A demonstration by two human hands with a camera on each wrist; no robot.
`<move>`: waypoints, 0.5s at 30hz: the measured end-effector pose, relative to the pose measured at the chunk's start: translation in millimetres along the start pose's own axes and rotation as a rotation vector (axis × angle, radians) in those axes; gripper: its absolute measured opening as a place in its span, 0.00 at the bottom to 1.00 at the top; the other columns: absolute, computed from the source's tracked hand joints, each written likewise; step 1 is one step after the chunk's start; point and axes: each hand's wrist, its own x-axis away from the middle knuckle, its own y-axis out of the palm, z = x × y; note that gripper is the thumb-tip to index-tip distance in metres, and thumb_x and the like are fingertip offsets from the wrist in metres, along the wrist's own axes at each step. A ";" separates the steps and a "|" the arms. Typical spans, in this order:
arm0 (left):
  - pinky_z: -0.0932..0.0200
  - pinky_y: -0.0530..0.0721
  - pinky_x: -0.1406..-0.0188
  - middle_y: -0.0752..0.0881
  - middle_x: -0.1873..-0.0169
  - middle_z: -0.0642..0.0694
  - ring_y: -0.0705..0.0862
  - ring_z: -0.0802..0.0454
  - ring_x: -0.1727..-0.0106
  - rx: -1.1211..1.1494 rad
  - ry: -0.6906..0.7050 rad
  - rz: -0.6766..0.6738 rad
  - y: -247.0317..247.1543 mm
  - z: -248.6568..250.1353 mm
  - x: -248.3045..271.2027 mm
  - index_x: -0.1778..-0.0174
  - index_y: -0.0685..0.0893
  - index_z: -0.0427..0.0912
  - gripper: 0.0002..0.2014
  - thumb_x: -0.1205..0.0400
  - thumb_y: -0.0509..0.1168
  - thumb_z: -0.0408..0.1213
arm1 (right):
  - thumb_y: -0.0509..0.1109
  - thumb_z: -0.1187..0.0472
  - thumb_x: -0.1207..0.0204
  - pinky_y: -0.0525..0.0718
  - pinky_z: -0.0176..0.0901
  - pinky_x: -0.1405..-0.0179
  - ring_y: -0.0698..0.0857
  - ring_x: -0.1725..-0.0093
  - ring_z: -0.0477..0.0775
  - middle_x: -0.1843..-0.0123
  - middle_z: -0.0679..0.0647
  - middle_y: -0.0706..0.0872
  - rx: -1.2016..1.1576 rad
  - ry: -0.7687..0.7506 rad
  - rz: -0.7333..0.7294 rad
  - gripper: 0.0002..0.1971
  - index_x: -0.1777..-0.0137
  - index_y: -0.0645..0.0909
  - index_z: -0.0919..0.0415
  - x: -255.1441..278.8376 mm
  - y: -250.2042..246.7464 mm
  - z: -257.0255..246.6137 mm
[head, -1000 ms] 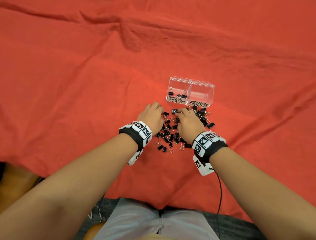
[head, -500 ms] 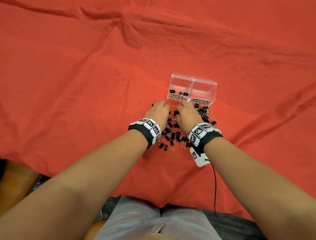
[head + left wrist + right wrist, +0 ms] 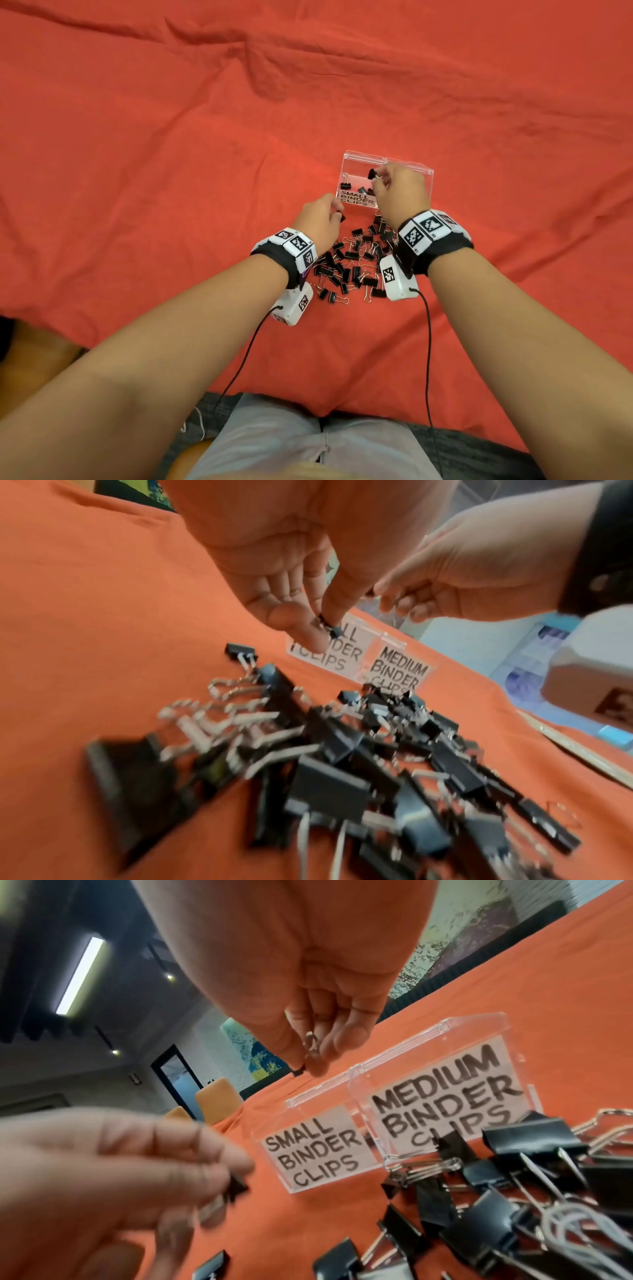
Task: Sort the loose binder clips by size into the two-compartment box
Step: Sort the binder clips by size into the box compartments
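- Right hand (image 3: 400,192): raised over the clear two-compartment box (image 3: 416,166), thumb and fingertips pinching a small binder clip (image 3: 372,174) by its wire handle above the compartment labelled SMALL BINDER CLIPS.
- Left hand (image 3: 320,219): just in front of the box's left corner, fingers curled, thumb and forefinger pinching a second small clip (image 3: 333,630).
- Box: standing on the red cloth (image 3: 171,171); a few small clips (image 3: 346,183) lying in the left compartment; contents of the compartment labelled MEDIUM BINDER CLIPS hidden behind the right hand.
- Loose pile of black binder clips (image 3: 352,263): on the cloth between both wrists, reaching up to the box front.
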 end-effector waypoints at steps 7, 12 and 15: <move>0.65 0.79 0.63 0.80 0.55 0.50 0.76 0.58 0.64 -0.003 0.165 0.093 -14.8 44.7 -27.8 0.45 0.81 0.41 0.09 0.15 0.57 0.30 | 0.59 0.67 0.20 0.85 0.41 0.54 0.82 0.59 0.49 0.45 0.56 0.87 -0.061 -0.051 0.045 0.13 0.40 0.83 0.62 21.4 -2.6 11.8; 0.58 0.79 0.47 0.82 0.43 0.41 0.81 0.46 0.44 -0.197 0.145 0.010 -19.7 52.5 -48.7 0.40 0.81 0.39 0.12 0.16 0.56 0.28 | 0.60 0.66 0.20 0.84 0.38 0.64 0.80 0.65 0.45 0.58 0.48 0.85 0.003 -0.079 -0.146 0.11 0.45 0.84 0.60 64.1 8.6 30.4; 0.56 0.81 0.43 0.76 0.37 0.41 0.81 0.45 0.44 -0.223 0.165 -0.006 -18.7 48.6 -43.9 0.31 0.76 0.41 0.16 0.16 0.58 0.31 | 0.62 0.66 0.22 0.81 0.47 0.42 0.77 0.44 0.53 0.51 0.52 0.86 0.148 -0.155 -0.217 0.12 0.46 0.86 0.60 85.1 21.9 47.5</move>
